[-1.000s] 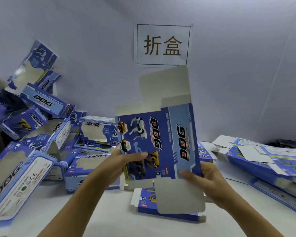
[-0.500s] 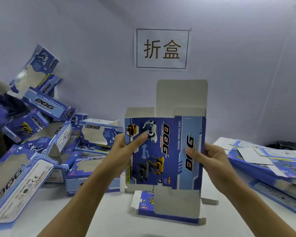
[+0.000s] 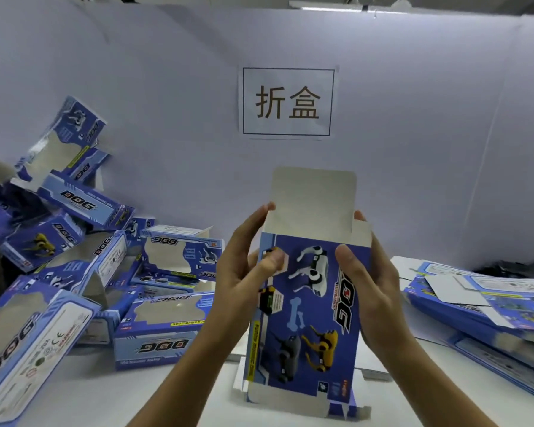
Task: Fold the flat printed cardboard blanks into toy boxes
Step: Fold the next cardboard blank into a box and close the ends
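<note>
Blue printed cardboard fills the left of the table: a pile of folded boxes (image 3: 74,272) lies heaped against the white wall, some with their window cut-outs facing up; the table (image 3: 111,396) is white and bare in front of them.

The left hand (image 3: 244,272) grips the left edge of the box blank (image 3: 305,303), thumb on the printed face and fingers curled behind; the blank stands upright at centre, held above the table, partly opened into a sleeve; its grey top flap (image 3: 313,198) stands straight up, unfolded; the bottom flap (image 3: 287,402) hangs loose above another flat blank on the table.

The right hand (image 3: 367,288) grips the right edge likewise, thumb in front and fingers wrapped behind.

Handling judgement: the board appears light and thin, stiff along its panels and weak at the creases; take hold beside the scored edges, not mid-panel, to avoid buckling the print; flaps likely tear if forced.

At right, a stack of flat blanks (image 3: 475,303) lies waiting.
</note>
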